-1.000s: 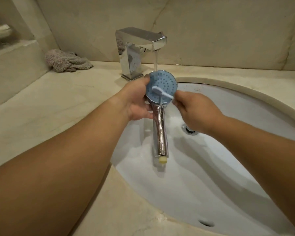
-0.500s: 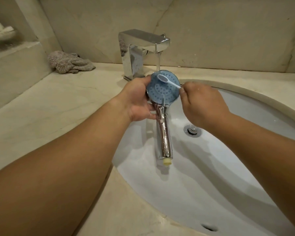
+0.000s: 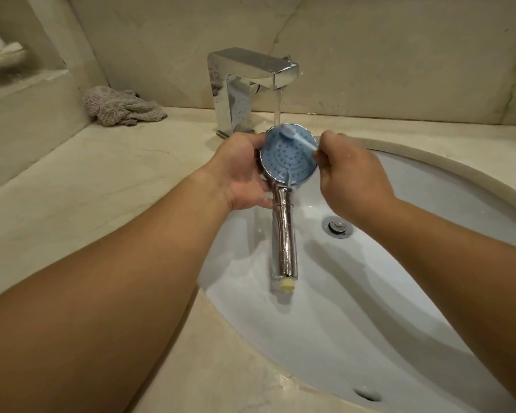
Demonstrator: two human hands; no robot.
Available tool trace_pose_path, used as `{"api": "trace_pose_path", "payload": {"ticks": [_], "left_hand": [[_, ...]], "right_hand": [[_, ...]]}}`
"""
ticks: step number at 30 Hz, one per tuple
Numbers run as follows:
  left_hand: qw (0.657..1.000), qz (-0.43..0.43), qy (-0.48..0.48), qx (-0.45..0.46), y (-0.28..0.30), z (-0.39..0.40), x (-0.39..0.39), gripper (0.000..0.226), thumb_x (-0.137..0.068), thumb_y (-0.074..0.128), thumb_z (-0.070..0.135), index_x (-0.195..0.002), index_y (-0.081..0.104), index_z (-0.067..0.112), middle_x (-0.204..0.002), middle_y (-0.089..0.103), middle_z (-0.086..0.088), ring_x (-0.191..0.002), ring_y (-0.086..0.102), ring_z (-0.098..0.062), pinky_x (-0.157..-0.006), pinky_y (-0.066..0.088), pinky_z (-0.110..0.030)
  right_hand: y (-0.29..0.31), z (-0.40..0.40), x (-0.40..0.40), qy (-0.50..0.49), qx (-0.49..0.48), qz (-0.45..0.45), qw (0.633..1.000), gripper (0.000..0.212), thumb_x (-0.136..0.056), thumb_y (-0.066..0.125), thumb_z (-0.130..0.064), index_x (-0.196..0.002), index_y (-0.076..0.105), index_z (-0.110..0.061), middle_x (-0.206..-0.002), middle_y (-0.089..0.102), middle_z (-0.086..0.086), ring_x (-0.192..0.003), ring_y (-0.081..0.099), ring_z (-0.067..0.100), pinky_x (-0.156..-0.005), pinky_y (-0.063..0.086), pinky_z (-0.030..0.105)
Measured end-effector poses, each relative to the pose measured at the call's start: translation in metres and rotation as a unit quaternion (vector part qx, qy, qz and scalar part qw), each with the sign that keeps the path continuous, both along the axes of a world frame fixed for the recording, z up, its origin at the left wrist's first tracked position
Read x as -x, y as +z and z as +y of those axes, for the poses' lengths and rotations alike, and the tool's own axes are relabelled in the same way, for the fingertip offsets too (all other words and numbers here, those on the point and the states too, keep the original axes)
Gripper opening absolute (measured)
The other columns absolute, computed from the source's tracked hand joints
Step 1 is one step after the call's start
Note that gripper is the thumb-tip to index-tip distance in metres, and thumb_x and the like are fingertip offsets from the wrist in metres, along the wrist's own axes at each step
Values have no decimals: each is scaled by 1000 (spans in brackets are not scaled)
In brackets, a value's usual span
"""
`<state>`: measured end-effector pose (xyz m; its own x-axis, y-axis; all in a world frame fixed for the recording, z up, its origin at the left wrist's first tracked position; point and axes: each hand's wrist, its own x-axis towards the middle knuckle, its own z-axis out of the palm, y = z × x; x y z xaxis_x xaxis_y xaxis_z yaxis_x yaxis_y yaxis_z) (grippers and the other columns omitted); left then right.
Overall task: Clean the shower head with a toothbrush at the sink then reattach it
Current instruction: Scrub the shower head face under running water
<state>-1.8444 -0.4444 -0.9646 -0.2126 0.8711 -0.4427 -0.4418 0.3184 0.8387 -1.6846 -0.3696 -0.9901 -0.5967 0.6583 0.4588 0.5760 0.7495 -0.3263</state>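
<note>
Shower head (image 3: pixel 286 158), blue nozzle face up, sits at frame centre over a white sink (image 3: pixel 399 293), gripped by the left hand (image 3: pixel 242 174) while the right hand (image 3: pixel 349 177) pinches a toothbrush (image 3: pixel 298 137) against its upper rim under the running faucet (image 3: pixel 251 81). Scrubbing looks midway; rinsing and reattachment remain. Beige marble counter (image 3: pixel 102 189) and walls surround the basin, a crumpled grey cloth (image 3: pixel 119 105) at upper left.

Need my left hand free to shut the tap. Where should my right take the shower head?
Grip the chrome handle of the shower head from the right. It is long, bare, and hangs clear over the sink, probably wet and slippery.
</note>
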Motion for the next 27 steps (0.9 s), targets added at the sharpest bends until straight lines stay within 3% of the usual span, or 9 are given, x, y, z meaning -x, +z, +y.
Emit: {"api": "trace_pose_path", "payload": {"ticks": [3,7,11,14,18,22,27], "left_hand": [[1000,-2,2,2,-1,1,2,45,-103,39,41,-122,70,15,-120,75,-13,-120,64,-35,-88,50,-56],[1000,-6,1,-1,-2,1,3,44,-103,40,42,-129,66,17,-130,69,-13,-123,62,-36,-83,50,-56],[1000,-9,5,1,-2,1,4,45,-102,41,41,-128,67,15,-127,71,-14,-121,64,-36,-83,49,-57],[1000,-5,9,-7,0,-1,1,41,-101,44,40,-126,67,16,-129,70,-13,-122,62,-36,-79,49,-55],[1000,-8,13,-5,0,-1,3,47,-103,38,43,-120,70,13,-126,72,-14,-123,62,-35,-88,49,-54],[1000,-3,25,-17,1,0,3,44,-105,38,43,-123,68,16,-127,70,-14,-120,63,-36,-96,44,-63],[999,-12,28,-12,-3,3,7,52,-107,31,47,-131,66,17,-127,72,-12,-123,62,-35,-105,40,-63]], "right_hand": [[-8,-9,1,52,-41,-50,997,20,-98,45,-20,-87,31,-27,-85,42,-3,-63,43,24,-54,31,31],[3,0,2,-14,5,13,1000,18,-99,44,-18,-86,33,-25,-79,42,-4,-61,40,16,-50,26,29],[-9,-8,3,37,-38,-49,997,22,-98,46,-18,-87,30,-29,-84,43,-3,-63,43,24,-55,31,32],[1,3,1,-30,14,26,999,19,-98,44,-17,-84,34,-25,-76,42,-4,-60,41,17,-50,29,30],[-10,-12,0,58,-44,-78,994,20,-100,44,-21,-88,29,-28,-85,41,-4,-56,36,12,-47,24,26],[-3,1,-1,-9,-13,-5,1000,13,-101,42,-22,-89,37,-24,-77,42,-4,-60,43,21,-52,35,33],[-12,-11,-5,62,-65,-88,992,10,-100,43,-22,-92,38,-24,-85,43,-3,-55,38,16,-48,26,27]]}}
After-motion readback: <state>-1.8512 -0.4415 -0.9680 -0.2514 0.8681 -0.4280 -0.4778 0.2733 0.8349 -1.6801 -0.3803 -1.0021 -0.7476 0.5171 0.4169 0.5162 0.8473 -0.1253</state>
